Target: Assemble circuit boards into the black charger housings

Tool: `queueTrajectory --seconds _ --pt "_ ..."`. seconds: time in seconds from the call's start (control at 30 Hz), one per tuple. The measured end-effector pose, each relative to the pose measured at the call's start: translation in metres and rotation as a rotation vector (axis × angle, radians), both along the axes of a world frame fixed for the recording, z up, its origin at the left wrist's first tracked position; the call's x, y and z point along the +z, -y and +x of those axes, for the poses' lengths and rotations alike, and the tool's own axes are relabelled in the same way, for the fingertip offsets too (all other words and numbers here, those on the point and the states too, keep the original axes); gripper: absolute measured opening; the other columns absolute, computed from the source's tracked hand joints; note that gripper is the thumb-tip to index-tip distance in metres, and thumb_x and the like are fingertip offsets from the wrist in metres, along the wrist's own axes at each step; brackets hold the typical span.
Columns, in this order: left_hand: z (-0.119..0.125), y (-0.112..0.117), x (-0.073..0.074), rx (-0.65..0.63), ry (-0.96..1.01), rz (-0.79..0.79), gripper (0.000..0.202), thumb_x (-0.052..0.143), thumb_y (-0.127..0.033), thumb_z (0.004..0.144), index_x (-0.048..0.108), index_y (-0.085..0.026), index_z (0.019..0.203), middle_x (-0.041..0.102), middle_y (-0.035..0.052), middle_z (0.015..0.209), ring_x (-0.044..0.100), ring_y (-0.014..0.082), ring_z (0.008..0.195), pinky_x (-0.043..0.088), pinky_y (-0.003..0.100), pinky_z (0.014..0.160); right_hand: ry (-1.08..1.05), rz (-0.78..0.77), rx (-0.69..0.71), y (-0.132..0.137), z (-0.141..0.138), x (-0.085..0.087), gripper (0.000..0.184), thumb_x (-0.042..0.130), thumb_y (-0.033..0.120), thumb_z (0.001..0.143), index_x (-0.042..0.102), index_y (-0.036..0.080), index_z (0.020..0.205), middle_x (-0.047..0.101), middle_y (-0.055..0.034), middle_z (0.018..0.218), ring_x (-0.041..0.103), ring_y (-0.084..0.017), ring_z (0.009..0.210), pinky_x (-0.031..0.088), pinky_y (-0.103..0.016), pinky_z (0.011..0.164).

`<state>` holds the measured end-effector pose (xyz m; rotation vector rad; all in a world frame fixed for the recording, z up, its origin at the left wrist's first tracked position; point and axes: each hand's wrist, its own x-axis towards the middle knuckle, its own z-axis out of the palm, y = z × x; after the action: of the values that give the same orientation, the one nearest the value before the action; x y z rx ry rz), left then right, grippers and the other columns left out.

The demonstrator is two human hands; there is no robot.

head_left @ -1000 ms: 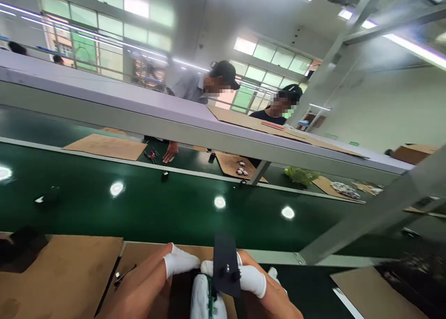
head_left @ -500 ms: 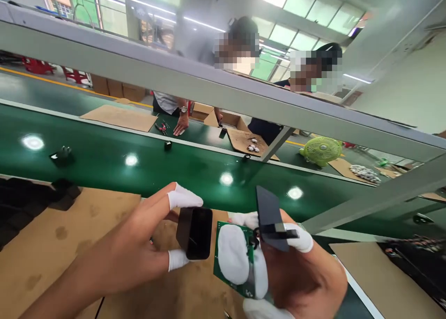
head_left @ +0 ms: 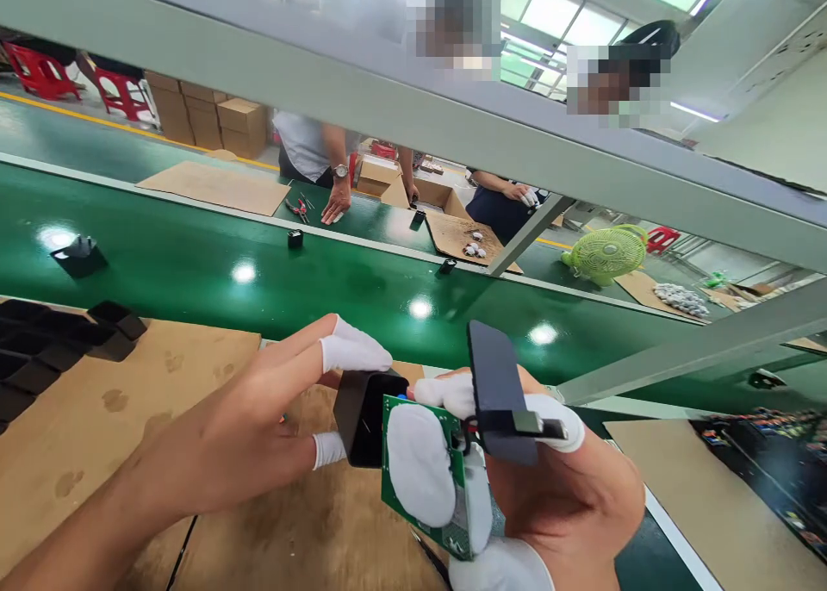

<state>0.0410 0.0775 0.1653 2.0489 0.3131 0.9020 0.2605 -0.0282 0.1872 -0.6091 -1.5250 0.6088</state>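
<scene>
My left hand [head_left: 251, 444], with white finger cots on its fingertips, grips an open-ended black plastic case [head_left: 355, 427] between thumb and fingers. The case's open end faces right. My right hand [head_left: 575, 505], also in finger cots, holds a green circuit board [head_left: 408, 516] coated with a thick white pad [head_left: 419, 462]. A black end plate [head_left: 494, 380] with plug prongs [head_left: 552, 428] rises above that board, held by the same hand. The board's left edge overlaps the case's mouth in view; whether it is inside cannot be told.
Several black cases [head_left: 39, 350] stand on cardboard [head_left: 96, 419] at the left. A green conveyor belt [head_left: 349, 289] runs across, carrying a few black parts. Beyond it are co-workers' hands [head_left: 337, 202], pliers [head_left: 298, 209] and a green fan [head_left: 607, 253]. Circuit parts [head_left: 775, 462] lie at right.
The circuit board in my right hand has moved left to the case's mouth. My left hand has turned the case slightly, its opening now partly covered by the board. The head view has tilted down.
</scene>
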Motion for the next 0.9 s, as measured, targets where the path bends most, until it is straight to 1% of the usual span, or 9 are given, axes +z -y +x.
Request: queueTrajectory --seconds 0.1,0.17,0.23,0.3,0.4,0.53,0.63,0.73,0.9 --pt "-0.0012 0.0005 -0.0017 0.028 -0.022 0.059 0.063 0.071 0.001 0.098 0.064 -0.04 0.145 0.073 -0.0047 0.129 0.074 0.0161 0.114 0.059 0.026 0.097 0.036 0.019 -0.059 0.0004 0.0052 0.0002 0.081 0.108 0.023 0.079 0.075 0.028 0.153 0.082 -0.0121 0.127 0.079 -0.024 0.076 0.072 -0.042 0.066" --pt "-0.0025 0.0003 -0.0033 0.036 -0.055 0.076 0.069 0.069 0.004 0.096 0.062 -0.041 0.148 0.073 -0.0053 0.129 0.072 0.0172 0.12 0.058 0.026 0.096 0.085 0.006 -0.108 0.0014 0.0071 0.001 0.069 0.105 0.025 0.084 0.078 0.026 0.147 0.083 -0.0113 0.121 0.077 -0.024 0.077 0.071 -0.042 0.068" --pt "-0.0036 0.0002 -0.0041 0.047 -0.086 0.081 0.072 0.068 0.004 0.095 0.061 -0.041 0.15 0.073 -0.0053 0.129 0.07 0.0184 0.124 0.057 0.025 0.094 0.13 -0.014 -0.151 0.0028 0.0075 0.0023 0.064 0.105 0.026 0.085 0.079 0.028 0.144 0.082 -0.008 0.111 0.076 -0.024 0.079 0.069 -0.041 0.068" --pt "-0.0043 0.0003 -0.0039 0.054 -0.09 0.087 0.07 0.067 0.003 0.096 0.061 -0.041 0.151 0.073 -0.0044 0.129 0.07 0.0192 0.124 0.057 0.025 0.09 0.161 -0.028 -0.188 0.0045 0.0068 0.0031 0.068 0.107 0.027 0.082 0.079 0.033 0.143 0.082 -0.0054 0.106 0.075 -0.025 0.082 0.068 -0.04 0.069" --pt "-0.0046 0.0 -0.0025 0.045 -0.075 0.111 0.068 0.068 0.001 0.097 0.061 -0.039 0.151 0.072 -0.0023 0.128 0.07 0.0194 0.121 0.057 0.025 0.088 0.167 -0.055 -0.223 0.0073 0.0049 0.0027 0.074 0.109 0.03 0.079 0.078 0.037 0.145 0.082 -0.0049 0.106 0.073 -0.027 0.084 0.067 -0.042 0.071" --pt "-0.0037 -0.0013 -0.0016 0.052 -0.082 0.117 0.073 0.066 0.002 0.096 0.059 -0.041 0.155 0.07 -0.0008 0.124 0.071 0.0198 0.111 0.057 0.027 0.085 0.203 -0.094 -0.256 0.0089 0.0038 0.0018 0.072 0.108 0.032 0.08 0.078 0.041 0.144 0.084 -0.0049 0.107 0.073 -0.028 0.082 0.066 -0.043 0.07" --pt "-0.0029 -0.002 -0.0018 0.048 -0.057 0.112 0.077 0.065 0.002 0.094 0.059 -0.044 0.155 0.07 -0.0012 0.118 0.071 0.0211 0.103 0.057 0.029 0.083 0.214 -0.082 -0.248 0.008 0.004 0.0024 0.071 0.108 0.031 0.08 0.078 0.04 0.144 0.084 -0.0056 0.109 0.074 -0.029 0.082 0.067 -0.046 0.071" --pt "-0.003 -0.0018 -0.001 0.027 -0.053 0.085 0.079 0.064 0.005 0.091 0.06 -0.044 0.154 0.069 -0.0017 0.119 0.07 0.0206 0.103 0.058 0.029 0.084 0.229 -0.075 -0.241 0.0067 0.0035 0.0029 0.074 0.107 0.031 0.082 0.077 0.041 0.148 0.084 -0.0062 0.11 0.075 -0.03 0.085 0.069 -0.047 0.073" --pt "-0.003 -0.0023 0.0008 0.004 -0.079 0.072 0.082 0.063 0.01 0.088 0.061 -0.039 0.153 0.068 -0.0019 0.125 0.069 0.0194 0.109 0.059 0.027 0.092 0.268 -0.05 -0.266 0.0046 0.0037 0.0026 0.075 0.106 0.027 0.083 0.075 0.041 0.15 0.084 -0.0058 0.115 0.075 -0.029 0.09 0.07 -0.045 0.075"
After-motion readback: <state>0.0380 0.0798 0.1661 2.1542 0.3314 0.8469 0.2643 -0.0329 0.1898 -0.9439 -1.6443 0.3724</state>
